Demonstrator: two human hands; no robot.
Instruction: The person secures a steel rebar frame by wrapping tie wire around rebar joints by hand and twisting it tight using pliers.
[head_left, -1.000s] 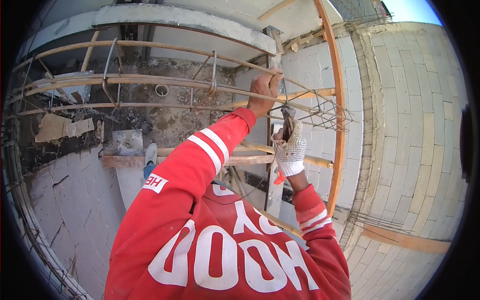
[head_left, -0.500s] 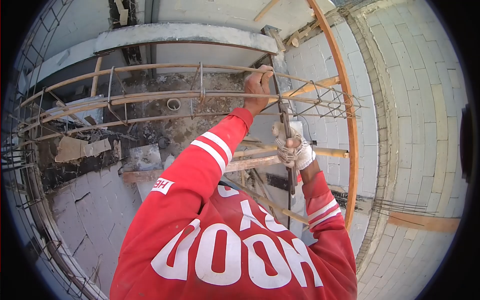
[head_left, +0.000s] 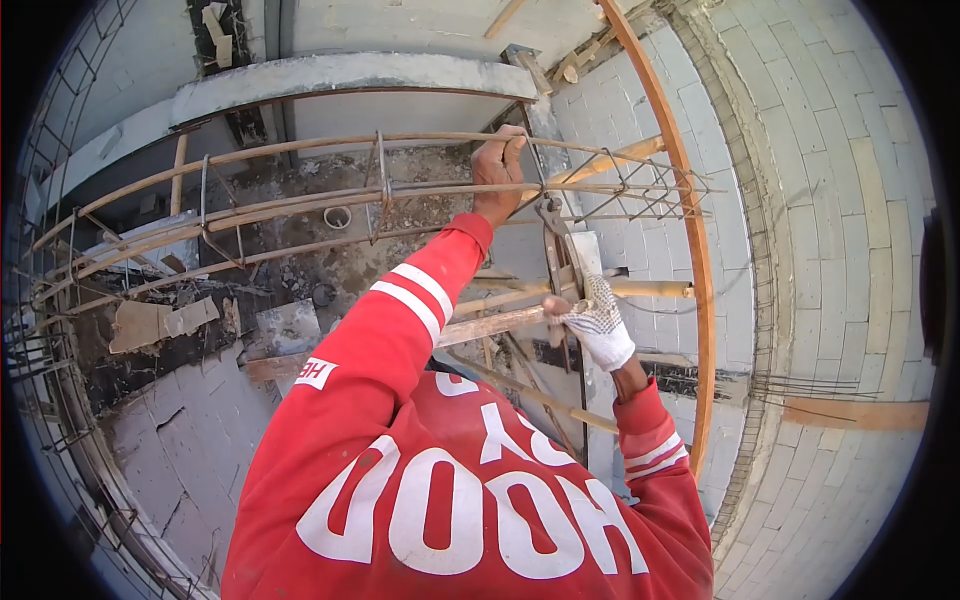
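My bare left hand (head_left: 500,160) is closed at the top bar of a rebar cage (head_left: 290,197), beside one of its stirrups (head_left: 533,160). My right hand (head_left: 595,322), in a white dotted glove, is wrapped round the handles of rusty pincers (head_left: 556,240). The jaws of the pincers point up and meet the cage's middle bar, just right of and below my left hand. Whether they bite on a tie wire is too small to tell.
A wooden post (head_left: 683,200) stands right of the cage, with cross poles (head_left: 640,288) near my right hand. Below is a rubble-strewn floor with a white bucket (head_left: 338,217). A block wall (head_left: 820,220) runs along the right.
The pincers have tilted, and their jaws now show clearly at the cage bar. My right hand has shifted slightly down the handles. My left hand stays on the cage.
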